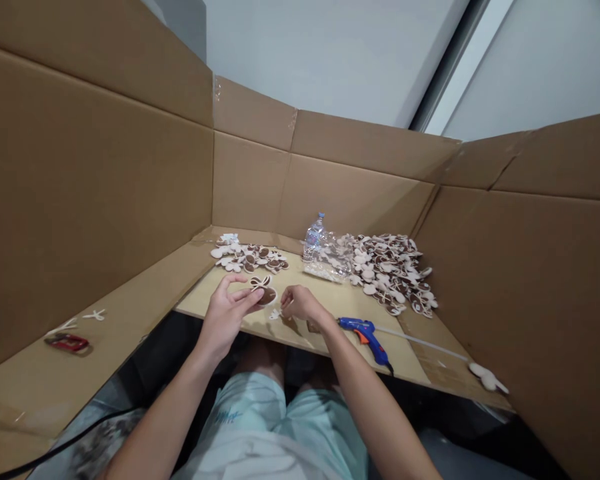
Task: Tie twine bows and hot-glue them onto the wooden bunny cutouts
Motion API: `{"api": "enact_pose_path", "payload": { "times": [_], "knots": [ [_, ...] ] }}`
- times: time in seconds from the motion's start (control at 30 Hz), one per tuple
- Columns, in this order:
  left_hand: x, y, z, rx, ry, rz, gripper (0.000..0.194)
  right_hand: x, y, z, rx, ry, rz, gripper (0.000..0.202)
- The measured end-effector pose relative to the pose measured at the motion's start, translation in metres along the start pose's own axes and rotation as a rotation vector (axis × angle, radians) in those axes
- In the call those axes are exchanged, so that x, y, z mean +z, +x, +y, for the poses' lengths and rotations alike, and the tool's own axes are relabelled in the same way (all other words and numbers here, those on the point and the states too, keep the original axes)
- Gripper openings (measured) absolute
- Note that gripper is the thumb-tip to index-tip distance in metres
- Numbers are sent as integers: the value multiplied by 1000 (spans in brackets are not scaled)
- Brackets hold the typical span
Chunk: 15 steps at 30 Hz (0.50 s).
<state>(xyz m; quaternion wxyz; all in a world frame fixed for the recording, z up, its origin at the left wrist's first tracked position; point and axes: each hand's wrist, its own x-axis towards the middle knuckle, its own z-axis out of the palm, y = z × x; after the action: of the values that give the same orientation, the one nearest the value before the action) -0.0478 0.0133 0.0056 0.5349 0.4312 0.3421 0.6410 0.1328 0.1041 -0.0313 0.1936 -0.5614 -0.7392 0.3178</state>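
Note:
My left hand (226,310) pinches a brown bunny-head cutout (267,295) with a pale rim, two ears and a cream bow, raised above the pale board (200,300). Just right of it, my right hand (300,305) is low over the board with its fingertips drawn together; what they hold, if anything, is too small to make out. Small white pieces (275,314) lie by those fingertips. Beyond my right wrist rests a blue glue gun (365,335) with an orange trigger and a long clear glue stick (420,341) in its back.
Cardboard walls (360,153) surround the work surface. Similar cutouts form a small pile (253,258) at back left and a large pile (390,267) at back right. Between them stand a plastic bottle (314,235) and clear bag (330,260). A red cutter (67,342) lies left.

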Motion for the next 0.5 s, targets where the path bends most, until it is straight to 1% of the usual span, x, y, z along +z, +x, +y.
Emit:
{"api": "enact_pose_path", "payload": {
  "times": [0.1,0.27,0.4,0.5],
  "knots": [
    [1,-2,1,20,18,-11,37,-4,-14,-1,-77,160,111,14],
    [7,-11,7,133,124,-9,17,-6,-55,-9,-176,464,370,17],
    [14,-23,13,205,200,-16,10,-3,-95,-26,-207,646,527,23],
    [18,-31,17,256,236,-12,7,3,-122,-41,-270,835,587,19]
  ]
}}
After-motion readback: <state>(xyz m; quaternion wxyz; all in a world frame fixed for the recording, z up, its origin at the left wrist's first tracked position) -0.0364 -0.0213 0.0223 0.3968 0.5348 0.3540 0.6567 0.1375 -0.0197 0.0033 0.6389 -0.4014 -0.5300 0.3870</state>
